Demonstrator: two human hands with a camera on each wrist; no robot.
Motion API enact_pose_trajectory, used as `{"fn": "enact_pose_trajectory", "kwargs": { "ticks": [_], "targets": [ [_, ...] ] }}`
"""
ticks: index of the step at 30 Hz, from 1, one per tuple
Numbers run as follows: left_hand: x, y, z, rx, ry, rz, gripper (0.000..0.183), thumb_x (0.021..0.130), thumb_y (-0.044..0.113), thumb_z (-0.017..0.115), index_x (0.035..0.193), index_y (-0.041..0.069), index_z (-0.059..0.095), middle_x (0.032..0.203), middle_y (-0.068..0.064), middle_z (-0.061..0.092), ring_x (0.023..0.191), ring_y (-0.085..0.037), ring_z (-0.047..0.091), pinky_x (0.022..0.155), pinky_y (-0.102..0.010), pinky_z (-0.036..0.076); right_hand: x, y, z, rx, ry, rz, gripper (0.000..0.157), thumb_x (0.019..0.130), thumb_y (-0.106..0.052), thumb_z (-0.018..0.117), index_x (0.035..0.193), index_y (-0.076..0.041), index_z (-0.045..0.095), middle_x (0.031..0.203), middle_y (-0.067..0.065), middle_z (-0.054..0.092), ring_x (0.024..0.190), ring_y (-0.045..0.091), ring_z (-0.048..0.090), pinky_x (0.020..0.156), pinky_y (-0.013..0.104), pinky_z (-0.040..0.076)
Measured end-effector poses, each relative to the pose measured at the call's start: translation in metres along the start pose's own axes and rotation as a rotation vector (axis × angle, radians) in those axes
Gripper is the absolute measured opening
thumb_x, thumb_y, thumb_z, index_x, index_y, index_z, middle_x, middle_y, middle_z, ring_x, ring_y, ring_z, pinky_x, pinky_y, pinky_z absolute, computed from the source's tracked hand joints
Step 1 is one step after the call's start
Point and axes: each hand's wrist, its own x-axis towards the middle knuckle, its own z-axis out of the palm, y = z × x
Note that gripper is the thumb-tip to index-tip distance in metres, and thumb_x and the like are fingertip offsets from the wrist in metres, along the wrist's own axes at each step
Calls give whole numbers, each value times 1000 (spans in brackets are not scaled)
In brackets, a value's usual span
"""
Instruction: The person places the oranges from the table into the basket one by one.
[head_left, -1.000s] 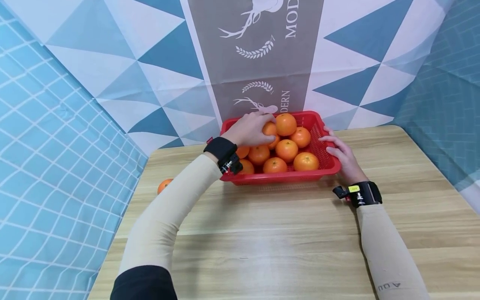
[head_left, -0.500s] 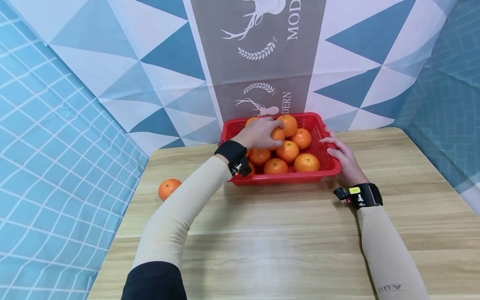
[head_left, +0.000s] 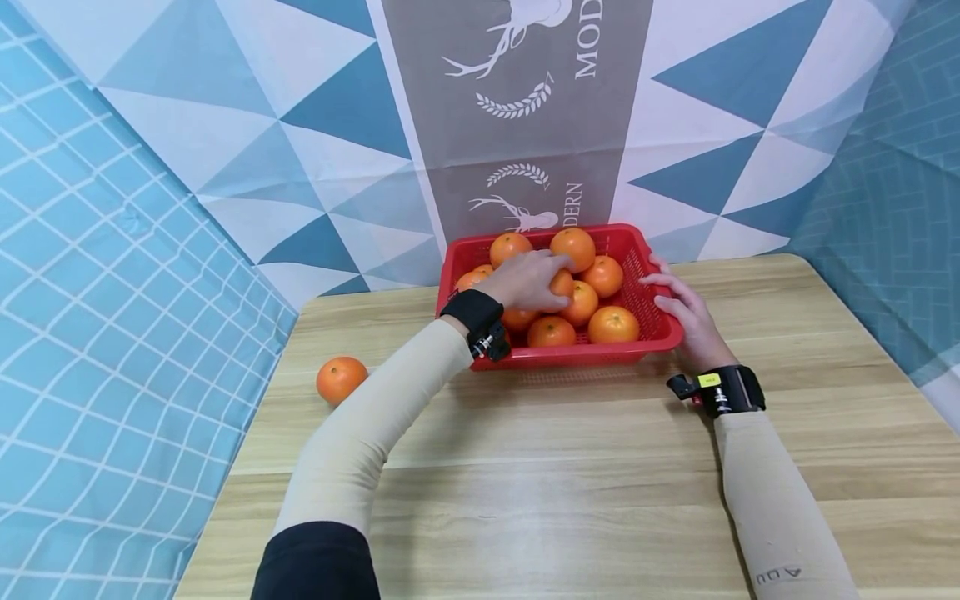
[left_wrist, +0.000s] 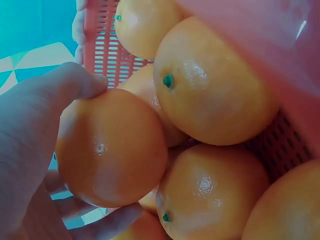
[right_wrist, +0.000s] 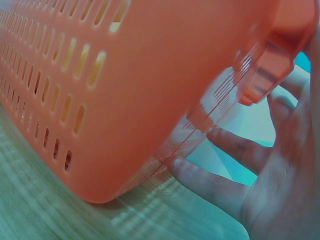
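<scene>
My left hand reaches into a red plastic basket and grips an orange. In the left wrist view the thumb lies over the top of this orange and fingers curve beneath it; other oranges sit right beside it. Several more oranges fill the basket, among them one at its back and one at its front right. On the right side, my right hand touches the basket's outer wall. Its fingertips press on that wall in the right wrist view, fingers spread and nearly straight.
A single orange lies on the wooden table at the left, close to my left sleeve. Behind the basket hangs a patterned cloth, and a blue tiled-print sheet borders the left.
My left hand has moved right and a little nearer, with the orange in its grip. The lone orange on the table has come into fuller view. My right hand stays at the basket.
</scene>
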Motion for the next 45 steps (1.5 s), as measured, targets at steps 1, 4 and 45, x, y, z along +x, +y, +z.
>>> {"fn": "enact_pose_trajectory", "kwargs": {
  "ticks": [1,4,45],
  "targets": [
    [0,0,0,-2,-2,-1,60,105,44,73,160,24,57,149,-6,65,130,-26,60,119,-44,55,0,0,-1,-1,0,1,46,116,-20,55,160,-8,56,193,-7,10,179,36,2,103,15,60],
    [0,0,0,-3,-6,-5,60,105,44,72,159,23,57,148,-6,65,129,-26,60,118,-44,55,0,0,-1,-7,2,1,45,116,-20,55,159,-8,57,193,-6,10,179,35,2,102,14,60],
    [-18,1,-51,6,83,64,56,104,42,76,151,14,63,144,-11,66,126,-27,62,113,-41,56,-1,-1,0,-34,12,2,41,115,-21,54,155,-10,60,193,-6,11,179,38,1,101,12,60]
  ]
}}
